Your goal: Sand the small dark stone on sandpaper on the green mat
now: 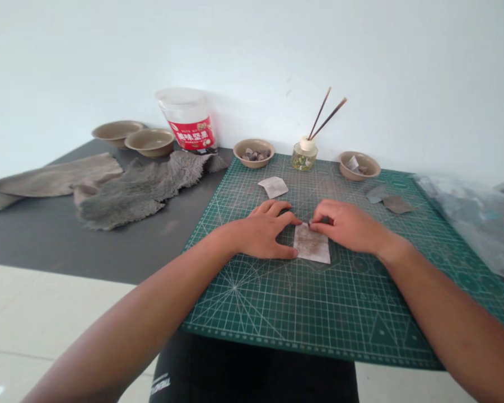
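Observation:
A small whitish square sheet (312, 243) with brown smudges lies on the green cutting mat (252, 302). My left hand (265, 230) is open beside it, thumb and fingertips resting along its left edge. At the sheet's top edge, my right hand (340, 224) is closed in a pinch on a small dark piece (309, 223), mostly hidden by the fingers. Beyond my left hand lies another whitish sheet (274, 187), slightly bent. To the right of my right hand are a brown sandpaper-like piece (398, 204) and a grey piece (377, 194).
At the back stand a bowl of dark chunks (254, 153), a reed diffuser (305, 152) and another bowl (359, 166). Grey cloths (138, 190), two bowls (150, 142) and a plastic tub (189, 123) sit left. A clear plastic bag (474, 218) lies right.

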